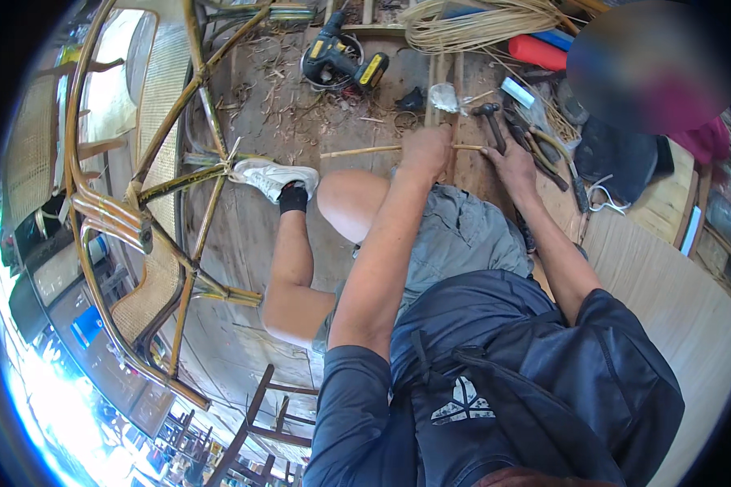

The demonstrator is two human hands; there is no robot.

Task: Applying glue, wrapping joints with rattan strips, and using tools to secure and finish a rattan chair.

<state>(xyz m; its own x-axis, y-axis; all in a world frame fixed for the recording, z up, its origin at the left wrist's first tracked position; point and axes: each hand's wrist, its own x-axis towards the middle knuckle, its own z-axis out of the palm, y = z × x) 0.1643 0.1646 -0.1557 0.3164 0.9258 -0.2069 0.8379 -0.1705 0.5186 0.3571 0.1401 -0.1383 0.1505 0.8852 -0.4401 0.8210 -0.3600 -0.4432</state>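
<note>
My left hand (427, 151) is closed round a thin tan cane stick (357, 151) that lies crosswise above my thigh and sticks out on both sides of the fist. Just to the right, my right hand (516, 169) has its fingers around the dark handle of a hammer (487, 110), the head pointing away from me. The thumb of that hand reaches to the right end of the stick; whether it presses on it, I cannot tell. Pliers with yellowish grips (554, 148) lie beside the right hand.
A bamboo-like frame (188, 276) with woven panels stands at left. Beyond my shoe, a cordless drill (339, 58) rests on a round container amid shavings. Coiled cane (471, 28), a red cylinder (536, 53) and a dark cap (617, 154) lie far right. A wooden board (666, 284) is at right.
</note>
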